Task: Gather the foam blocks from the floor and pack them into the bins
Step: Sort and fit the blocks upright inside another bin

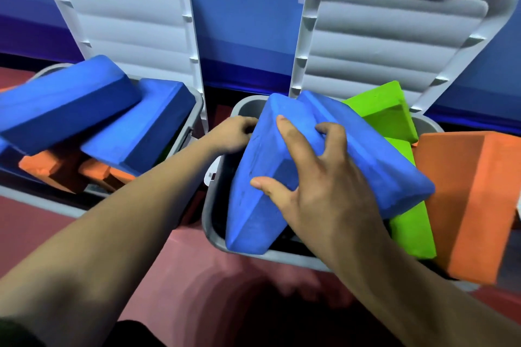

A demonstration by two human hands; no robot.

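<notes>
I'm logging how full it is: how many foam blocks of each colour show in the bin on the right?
blue blocks: 2
green blocks: 2
orange block: 1
Total: 5

from my end the blue block (260, 155) looks like matt, grainy foam. left lid (127, 22) and right lid (394, 36) are smooth grey plastic.

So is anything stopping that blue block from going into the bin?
Nothing visible beneath it: the blue block tips into a dark gap in the right bin. A second blue block and green blocks crowd its right side.
</notes>
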